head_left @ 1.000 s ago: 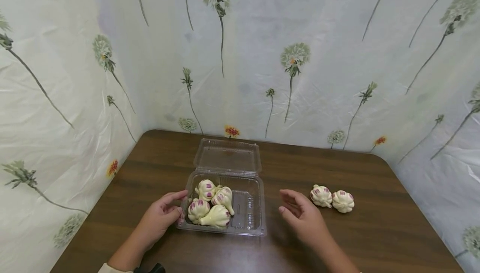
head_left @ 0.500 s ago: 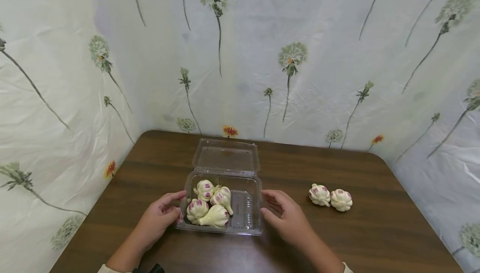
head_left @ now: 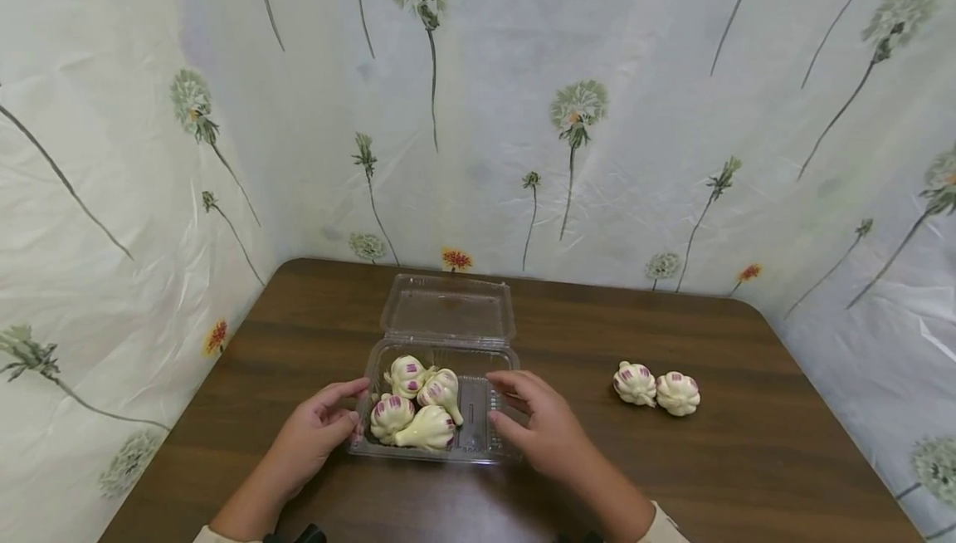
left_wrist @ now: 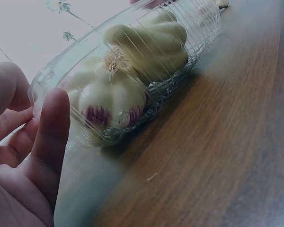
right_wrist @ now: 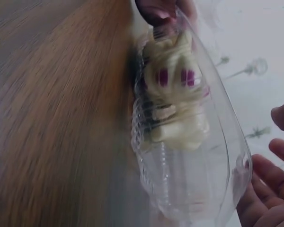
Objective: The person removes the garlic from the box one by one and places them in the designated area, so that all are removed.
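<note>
A clear plastic clamshell container stands on the table with its lid folded back behind it. Several garlic bulbs, cream with purple streaks, fill its left part; the right part of its floor shows bare. My left hand holds the container's left side between thumb and fingers, with the thumb close to the wall in the left wrist view. My right hand overlaps the container's right rim, thumb and fingers apart and nothing between them. In the right wrist view its fingers are near the rim.
Two more garlic bulbs, one on the left and one on the right, lie side by side on the brown wooden table, right of my right hand. A flower-printed curtain hangs behind and along both sides of the table.
My right hand has moved left from beside the two loose bulbs to over the container's right edge. The left hand keeps its place at the left side.
</note>
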Available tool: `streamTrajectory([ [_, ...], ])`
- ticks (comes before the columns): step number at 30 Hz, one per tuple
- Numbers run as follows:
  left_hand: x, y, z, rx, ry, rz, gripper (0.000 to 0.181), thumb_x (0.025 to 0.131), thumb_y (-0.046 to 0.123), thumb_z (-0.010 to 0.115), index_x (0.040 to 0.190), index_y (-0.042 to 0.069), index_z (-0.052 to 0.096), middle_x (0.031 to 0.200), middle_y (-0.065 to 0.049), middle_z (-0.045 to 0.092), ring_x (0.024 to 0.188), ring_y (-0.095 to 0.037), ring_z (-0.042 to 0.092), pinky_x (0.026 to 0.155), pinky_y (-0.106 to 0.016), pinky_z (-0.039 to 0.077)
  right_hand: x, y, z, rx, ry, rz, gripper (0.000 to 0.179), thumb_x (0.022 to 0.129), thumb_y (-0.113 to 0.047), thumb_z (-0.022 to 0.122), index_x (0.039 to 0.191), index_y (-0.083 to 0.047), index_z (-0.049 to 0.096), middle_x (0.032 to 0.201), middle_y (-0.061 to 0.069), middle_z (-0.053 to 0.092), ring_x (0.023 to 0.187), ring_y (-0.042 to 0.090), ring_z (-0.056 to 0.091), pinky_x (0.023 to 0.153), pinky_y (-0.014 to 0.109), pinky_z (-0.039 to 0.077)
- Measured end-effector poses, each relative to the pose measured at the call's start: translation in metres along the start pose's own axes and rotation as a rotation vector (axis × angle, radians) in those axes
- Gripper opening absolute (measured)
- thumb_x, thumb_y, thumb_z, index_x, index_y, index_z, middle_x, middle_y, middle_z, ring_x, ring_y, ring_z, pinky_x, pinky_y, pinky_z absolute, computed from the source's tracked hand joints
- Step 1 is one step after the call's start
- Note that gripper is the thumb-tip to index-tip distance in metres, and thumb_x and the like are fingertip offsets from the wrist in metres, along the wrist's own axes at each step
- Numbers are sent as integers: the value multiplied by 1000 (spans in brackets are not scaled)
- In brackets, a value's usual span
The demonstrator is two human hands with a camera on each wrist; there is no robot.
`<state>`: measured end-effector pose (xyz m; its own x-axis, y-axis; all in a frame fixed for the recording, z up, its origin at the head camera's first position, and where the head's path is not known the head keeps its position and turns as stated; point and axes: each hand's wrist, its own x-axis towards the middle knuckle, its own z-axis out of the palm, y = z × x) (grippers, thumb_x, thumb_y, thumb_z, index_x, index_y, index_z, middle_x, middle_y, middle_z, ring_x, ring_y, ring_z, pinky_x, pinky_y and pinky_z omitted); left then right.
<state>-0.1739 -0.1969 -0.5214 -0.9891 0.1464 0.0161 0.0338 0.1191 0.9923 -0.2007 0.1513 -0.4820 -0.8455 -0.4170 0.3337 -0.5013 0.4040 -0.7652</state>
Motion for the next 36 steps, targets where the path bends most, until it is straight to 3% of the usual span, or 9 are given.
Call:
streamTrajectory([
  [6, 0, 0, 0, 1, -6, 11, 48, 101, -1, 58, 148, -1, 54, 139, -25, 54, 78, -11, 65, 70, -26, 58, 6, -5, 3, -46, -42, -22, 48, 94, -9, 77, 139, -5, 62, 136, 11, 64, 127, 32, 64, 105, 39, 55],
  [16, 0, -2, -1, 1, -14, 24, 47, 101, -1, 58, 149, -1, 55, 138, -25, 54, 79, -11, 66, 71, -26, 59, 13, -9, 12, -231, -123, -21, 55, 93, -22, 80, 143, -13, 61, 142, 2, 60, 124, 22, 62, 99, 45, 57],
  [24, 2, -3, -2, 13, -10, 9, 47, 102, -2, 57, 149, 2, 55, 139, -22, 54, 79, -11, 66, 71, -26, 58, 19, -15, 18, -266, -157, -4, 58, 93, -28, 81, 145, -14, 59, 143, 1, 59, 134, 21, 56, 108, 50, 52],
  [36, 2, -3, -3, 21, -18, 2, 47, 102, -2, 56, 149, 2, 54, 140, -23, 53, 80, -12, 67, 72, -26, 58, 24, -21, 24, -301, -229, 57, 55, 97, -34, 76, 145, -13, 59, 146, 5, 58, 136, 24, 56, 111, 51, 50],
])
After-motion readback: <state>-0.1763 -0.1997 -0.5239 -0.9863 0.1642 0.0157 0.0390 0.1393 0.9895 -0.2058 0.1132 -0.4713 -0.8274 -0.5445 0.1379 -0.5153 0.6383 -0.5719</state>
